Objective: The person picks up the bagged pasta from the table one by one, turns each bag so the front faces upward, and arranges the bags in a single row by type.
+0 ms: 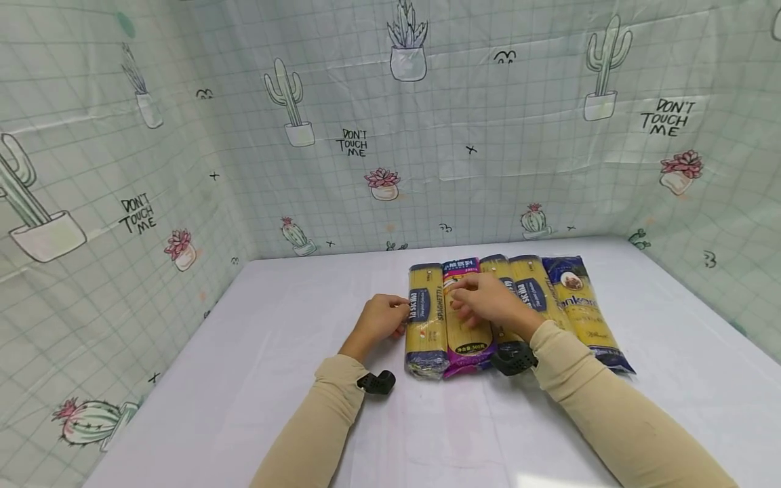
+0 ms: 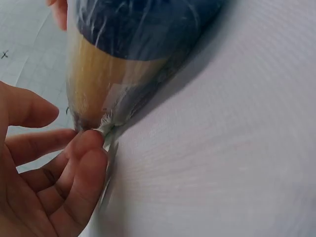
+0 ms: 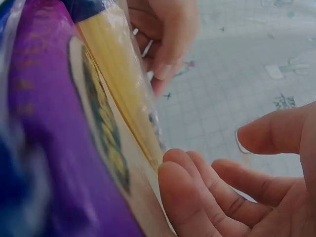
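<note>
Several packs of spaghetti lie side by side in a row. My left hand [image 1: 379, 317] is at the left side of the leftmost pack [image 1: 426, 339], a clear one with a dark blue label. In the left wrist view its fingertips [image 2: 89, 143] touch the wrapper, thumb apart from it. My right hand [image 1: 490, 301] is over the second pack [image 1: 472, 349], which has pink and purple print. The right wrist view has the fingers [image 3: 180, 187] against the edge of the packs, with the thumb held away. Neither hand grips a pack.
To the right lie two more blue-labelled packs [image 1: 529, 271] and a dark blue and yellow pack [image 1: 588, 318] at the row's end, tilted. A white cloth covers the table [image 1: 293, 325]. Behind it hangs a grid-patterned curtain [image 1: 457, 169] with cactus prints.
</note>
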Action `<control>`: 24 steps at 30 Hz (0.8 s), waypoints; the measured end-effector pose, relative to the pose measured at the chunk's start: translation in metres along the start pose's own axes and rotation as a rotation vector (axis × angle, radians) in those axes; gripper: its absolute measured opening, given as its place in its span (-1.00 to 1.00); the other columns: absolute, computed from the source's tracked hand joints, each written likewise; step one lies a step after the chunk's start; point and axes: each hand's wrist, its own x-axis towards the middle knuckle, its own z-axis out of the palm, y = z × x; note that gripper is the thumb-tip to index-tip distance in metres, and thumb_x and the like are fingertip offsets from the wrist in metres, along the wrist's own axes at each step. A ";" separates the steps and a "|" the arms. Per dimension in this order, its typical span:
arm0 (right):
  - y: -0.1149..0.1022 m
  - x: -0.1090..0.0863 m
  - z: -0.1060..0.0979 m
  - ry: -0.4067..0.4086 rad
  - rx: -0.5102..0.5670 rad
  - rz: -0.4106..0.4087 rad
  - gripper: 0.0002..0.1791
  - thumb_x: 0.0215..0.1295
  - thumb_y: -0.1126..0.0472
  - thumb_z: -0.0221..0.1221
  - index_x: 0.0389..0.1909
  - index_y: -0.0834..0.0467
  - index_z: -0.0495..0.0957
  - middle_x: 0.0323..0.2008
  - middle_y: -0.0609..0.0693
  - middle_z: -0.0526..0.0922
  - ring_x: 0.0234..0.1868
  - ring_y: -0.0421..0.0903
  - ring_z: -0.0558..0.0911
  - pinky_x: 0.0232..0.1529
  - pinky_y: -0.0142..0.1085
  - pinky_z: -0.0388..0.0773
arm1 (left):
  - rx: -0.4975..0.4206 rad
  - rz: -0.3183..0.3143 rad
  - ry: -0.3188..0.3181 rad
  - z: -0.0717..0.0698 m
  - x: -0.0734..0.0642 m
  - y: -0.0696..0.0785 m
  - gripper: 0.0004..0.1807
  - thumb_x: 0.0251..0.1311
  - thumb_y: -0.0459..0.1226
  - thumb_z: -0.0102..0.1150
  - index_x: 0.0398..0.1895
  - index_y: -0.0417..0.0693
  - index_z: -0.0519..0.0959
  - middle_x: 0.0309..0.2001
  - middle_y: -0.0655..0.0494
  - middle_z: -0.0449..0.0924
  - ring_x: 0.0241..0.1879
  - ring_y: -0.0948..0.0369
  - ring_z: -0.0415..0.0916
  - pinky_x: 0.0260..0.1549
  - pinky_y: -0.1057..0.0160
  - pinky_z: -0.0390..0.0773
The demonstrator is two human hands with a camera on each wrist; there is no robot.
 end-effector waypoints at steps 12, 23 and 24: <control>0.012 -0.009 -0.035 0.023 0.031 0.014 -0.55 0.56 0.17 0.01 0.29 0.39 0.40 -0.03 0.31 0.61 -0.22 0.07 0.69 -0.32 -0.14 0.69 | -0.008 0.027 -0.040 -0.006 0.002 -0.002 -0.70 0.38 -0.27 0.09 0.06 -0.20 0.64 -0.45 -0.01 0.66 -0.57 0.19 0.57 -0.57 0.26 0.60; 0.023 -0.016 -0.064 0.091 0.001 0.032 -0.51 0.57 0.13 0.02 0.32 0.40 0.37 -0.02 0.36 0.61 -0.19 0.08 0.70 -0.29 -0.12 0.70 | 0.003 0.012 -0.029 -0.013 0.003 -0.002 -0.79 0.41 -0.24 0.08 -0.10 -0.18 0.60 -0.34 -0.02 0.68 -0.48 0.14 0.62 -0.51 0.24 0.62; 0.024 -0.017 -0.066 0.096 -0.009 0.035 -0.50 0.57 0.12 0.01 0.32 0.39 0.37 -0.01 0.36 0.60 -0.19 0.08 0.70 -0.28 -0.13 0.70 | 0.003 0.010 -0.032 -0.014 0.003 -0.003 -0.80 0.41 -0.24 0.08 -0.11 -0.18 0.61 -0.34 -0.01 0.68 -0.47 0.14 0.63 -0.50 0.24 0.61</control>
